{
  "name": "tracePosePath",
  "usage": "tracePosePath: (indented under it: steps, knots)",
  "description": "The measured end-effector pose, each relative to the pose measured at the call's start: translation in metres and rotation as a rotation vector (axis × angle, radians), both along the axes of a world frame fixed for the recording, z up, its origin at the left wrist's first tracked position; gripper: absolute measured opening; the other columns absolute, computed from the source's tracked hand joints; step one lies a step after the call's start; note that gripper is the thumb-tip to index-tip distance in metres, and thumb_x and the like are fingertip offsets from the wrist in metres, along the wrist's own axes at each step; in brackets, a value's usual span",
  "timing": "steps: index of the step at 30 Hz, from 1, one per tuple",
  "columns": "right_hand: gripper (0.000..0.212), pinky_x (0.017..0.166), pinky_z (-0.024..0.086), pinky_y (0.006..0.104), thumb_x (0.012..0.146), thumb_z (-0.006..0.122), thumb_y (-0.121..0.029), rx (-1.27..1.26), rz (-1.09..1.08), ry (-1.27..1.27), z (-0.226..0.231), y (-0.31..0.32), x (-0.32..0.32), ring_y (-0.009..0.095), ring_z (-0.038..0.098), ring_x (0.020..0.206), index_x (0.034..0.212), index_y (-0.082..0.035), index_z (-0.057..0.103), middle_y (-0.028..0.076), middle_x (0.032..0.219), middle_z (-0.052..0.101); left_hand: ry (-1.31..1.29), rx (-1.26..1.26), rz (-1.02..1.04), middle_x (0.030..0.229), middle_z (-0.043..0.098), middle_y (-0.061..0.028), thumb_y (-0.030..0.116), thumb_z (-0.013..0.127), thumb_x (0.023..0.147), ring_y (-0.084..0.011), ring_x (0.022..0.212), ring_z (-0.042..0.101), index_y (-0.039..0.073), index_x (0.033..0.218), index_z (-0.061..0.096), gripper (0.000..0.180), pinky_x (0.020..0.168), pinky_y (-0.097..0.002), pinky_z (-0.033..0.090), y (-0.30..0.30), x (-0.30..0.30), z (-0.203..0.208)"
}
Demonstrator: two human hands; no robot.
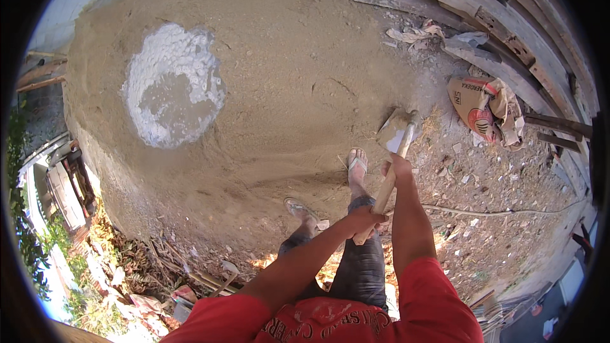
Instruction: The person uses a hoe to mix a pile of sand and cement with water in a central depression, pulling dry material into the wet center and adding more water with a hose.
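Observation:
A hoe with a pale wooden handle [386, 192] slants up and to the right in front of my legs. Its metal blade [391, 128] rests at the right edge of a broad sand heap [273, 82]. Near the handle's lower end, my left hand [368, 221] is wrapped round the wood. Farther up, toward the blade, my right hand [398, 169] grips the same handle. On the heap's left part lies a patch of white-grey powder [141, 86], with a damp-looking grey hollow [175, 107] inside it.
Weathered planks [470, 0] are stacked at the far right. Beside them lies a crumpled brown paper sack [484, 108]. A thin hose or cable [495, 213] crosses the rubble-strewn ground on the right. Dry leaves and sticks [152, 267] litter the lower left. My sandalled feet [357, 162] stand at the heap's near edge.

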State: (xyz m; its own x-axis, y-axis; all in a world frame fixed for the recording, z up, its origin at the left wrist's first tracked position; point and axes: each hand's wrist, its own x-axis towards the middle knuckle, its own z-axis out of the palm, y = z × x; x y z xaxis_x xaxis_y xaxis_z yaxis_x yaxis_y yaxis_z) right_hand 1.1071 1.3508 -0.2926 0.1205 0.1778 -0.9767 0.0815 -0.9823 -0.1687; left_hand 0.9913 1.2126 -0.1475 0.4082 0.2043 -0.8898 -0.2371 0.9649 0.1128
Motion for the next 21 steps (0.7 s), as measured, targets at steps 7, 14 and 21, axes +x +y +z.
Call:
tracePosePath:
  steps: [7, 14, 21]
  knots:
    - [0.014, 0.042, 0.044, 0.0333, 0.088, 0.064, -0.014, 0.156, -0.123, -0.014, 0.007, 0.002, -0.011, 0.016, 0.049, 0.049, 0.096, -0.004, 0.058, 0.004, 0.069, 0.051, 0.107, 0.140, -0.077, 0.063, 0.059, -0.0095, 0.016, 0.069, 0.080, -0.0178, 0.046, 0.058, -0.001, 0.102, 0.054, 0.031, 0.046, -0.0350, 0.049, -0.015, -0.013, 0.019]
    - [0.018, 0.046, 0.046, 0.0324, 0.093, 0.060, -0.018, 0.435, -0.399, 0.041, -0.022, 0.089, -0.078, 0.017, 0.049, 0.052, 0.098, -0.002, 0.055, 0.005, 0.068, 0.049, 0.578, 0.551, -0.576, 0.101, 0.066, -0.0269, 0.022, 0.066, 0.078, -0.0421, 0.098, 0.065, -0.003, 0.110, 0.059, 0.041, 0.086, -0.0476, 0.051, 0.079, -0.113, -0.038]
    - [0.011, 0.048, 0.050, 0.0373, 0.091, 0.054, -0.009, 0.344, -0.299, 0.000, -0.041, 0.043, -0.219, 0.023, 0.054, 0.055, 0.090, 0.001, 0.051, 0.010, 0.071, 0.052, 0.510, 0.447, -0.705, 0.108, 0.067, -0.0247, 0.017, 0.061, 0.080, -0.0367, 0.102, 0.067, -0.002, 0.114, 0.062, 0.039, 0.088, -0.0435, 0.052, 0.044, -0.271, -0.027]
